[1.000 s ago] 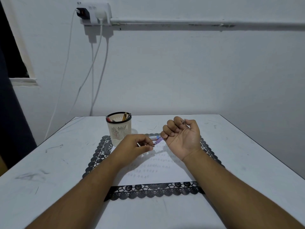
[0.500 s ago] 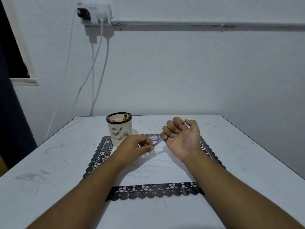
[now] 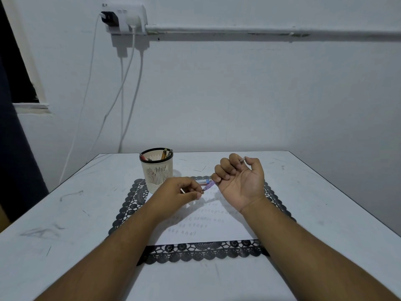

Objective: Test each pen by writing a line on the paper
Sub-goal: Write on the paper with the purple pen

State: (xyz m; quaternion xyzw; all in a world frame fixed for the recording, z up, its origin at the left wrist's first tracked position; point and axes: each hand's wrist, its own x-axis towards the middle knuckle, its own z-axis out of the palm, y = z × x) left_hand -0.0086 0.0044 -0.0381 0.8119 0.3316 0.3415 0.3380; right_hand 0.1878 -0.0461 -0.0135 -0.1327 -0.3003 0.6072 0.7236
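A cream slotted pen holder [image 3: 156, 173] with a dark rim stands on the far left corner of a black lace mat [image 3: 204, 250], and several pens [image 3: 164, 154] stick up inside it, leaning against its wall. Just right of the holder, another pen [image 3: 202, 181] lies flat on the mat's far edge. A white paper [image 3: 217, 231] covers the middle of the mat and carries several rows of small looped scribbles; the mat rests on a scuffed white tabletop [image 3: 86, 213]. Above the paper's far part, the right hand [image 3: 239, 181] is turned palm up with its fingers curled around a purple pen [image 3: 207, 186], whose one end pokes out past the little finger toward the left and whose other end shows between thumb and forefinger. The left hand [image 3: 180, 192] meets that lower end, its thumb and forefinger pinched together on a small part at the pen's tip; what that part is cannot be told. Both forearms cross the paper's sides, hiding parts of it. On the wall behind, a socket block [image 3: 124, 19] holds plugs with white cables [image 3: 130, 83] hanging down behind the tabletop.
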